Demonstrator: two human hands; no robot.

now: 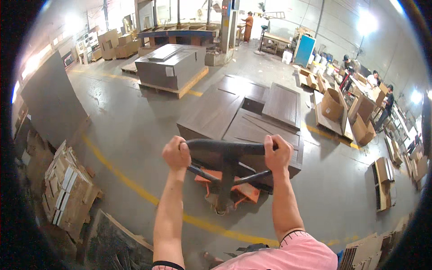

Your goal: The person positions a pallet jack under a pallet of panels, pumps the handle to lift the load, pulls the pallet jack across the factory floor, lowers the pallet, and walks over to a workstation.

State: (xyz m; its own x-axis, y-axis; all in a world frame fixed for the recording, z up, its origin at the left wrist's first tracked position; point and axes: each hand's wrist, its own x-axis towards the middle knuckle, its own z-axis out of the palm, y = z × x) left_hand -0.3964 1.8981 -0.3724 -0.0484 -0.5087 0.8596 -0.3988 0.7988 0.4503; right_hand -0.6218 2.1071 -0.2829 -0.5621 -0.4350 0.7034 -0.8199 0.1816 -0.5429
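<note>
Left grip (pixel 177 153) clenched round the left end of a black handle (pixel 225 147); right grip (pixel 278 153) wrapped over its right end. Handle directly before the person, on the near side of a stack of dark brown panels (pixel 207 114). Bar's long axis runs left to right, across the body; 2 slanting braces meet the shaft (pixel 226 177), which drops from mid-bar toward an orange jack base (pixel 248 193). Forks hidden. Yellow line (pixel 201 222) curves along the floor, nearer the person. 2nd stack, grey (pixel 157 74), farther off on a wooden pallet (pixel 193 83).
</note>
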